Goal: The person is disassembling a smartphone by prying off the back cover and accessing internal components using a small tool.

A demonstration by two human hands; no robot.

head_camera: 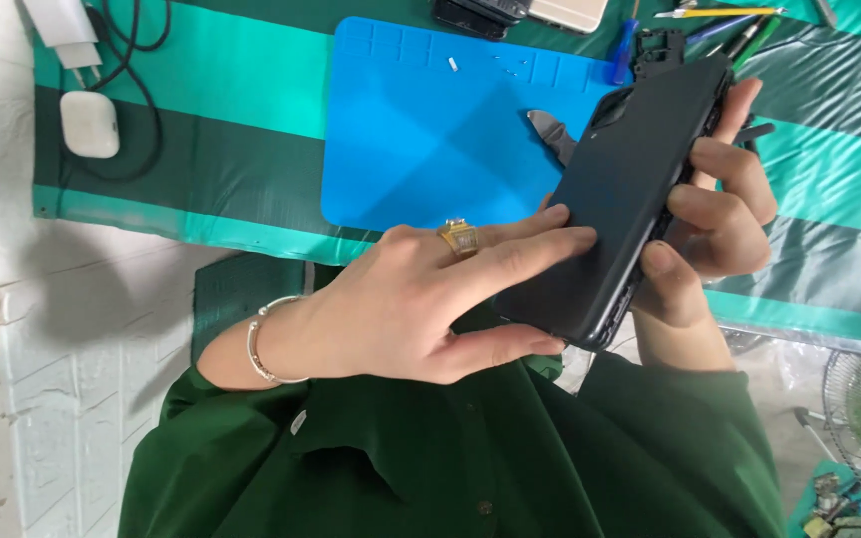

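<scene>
Both hands hold a black smartphone (pixel 630 199) tilted above the near edge of the tabletop (pixel 231 149), its dark back cover facing the camera. The left hand (pixel 421 299) lies across the lower half of the cover, fingers spread flat along it and the thumb hooked under the bottom edge; a gold ring (pixel 458 236) sits on one finger and a silver bracelet (pixel 256 344) circles the wrist. The right hand (pixel 715 214) is clamped on the phone's right long edge, fingertips curled over the rim and the thumb pressed against the same side lower down. The phone's top corner reaches just past the right edge of a blue work mat (pixel 421 130).

The mat lies flat on a green striped cloth covering the tabletop. Most of the mat's middle is bare; a few tiny screws (pixel 453 64) rest in its upper compartments, and a metal pry tool (pixel 552 132) pokes out from behind the phone's left edge. A blue screwdriver (pixel 622 52) lies at the mat's top right corner, just beside the phone's top. Far left, well apart from the hands, sit a white earbud case (pixel 89 124), a white charger (pixel 64 25) and a black cable (pixel 146 110). Pens and tools (pixel 719 15) cluster along the far edge. The green sleeves (pixel 470 458) fill the foreground.
</scene>
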